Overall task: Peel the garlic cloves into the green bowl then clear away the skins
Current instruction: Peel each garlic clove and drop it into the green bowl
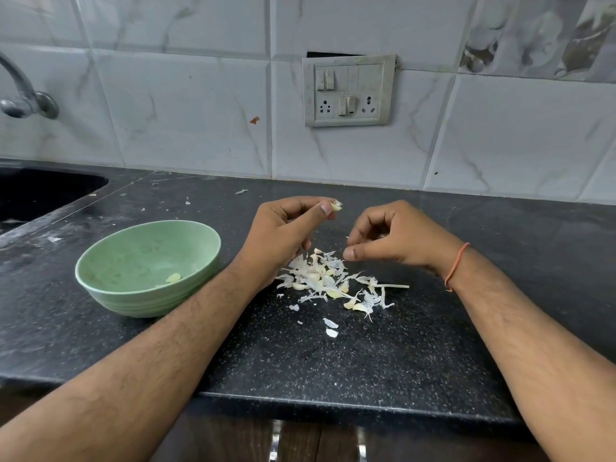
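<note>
Head view: left hand (286, 228) pinches a small pale garlic clove (336, 206) above the skin pile (328, 281) — right hand (390, 240) is curled, holding nothing visible; round green plastic bowl (133, 261) stands left.

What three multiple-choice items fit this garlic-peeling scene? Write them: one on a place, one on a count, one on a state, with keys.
1. Where does the green bowl stand relative to the pile of garlic skins?
A. Left of it
B. Right of it
C. On top of it

2. How many peeled cloves show in the bowl?
A. None
B. One
C. Five

3. What is the left hand doing?
A. Lying flat on the countertop
B. Gripping the bowl's rim
C. Pinching a garlic clove

Answers: 1 A, the bowl stands on the black countertop toward the sink side of the pile. 2 B, a single peeled clove lies near the bottom. 3 C, the clove sits between thumb and fingers, raised above the pile.
</note>
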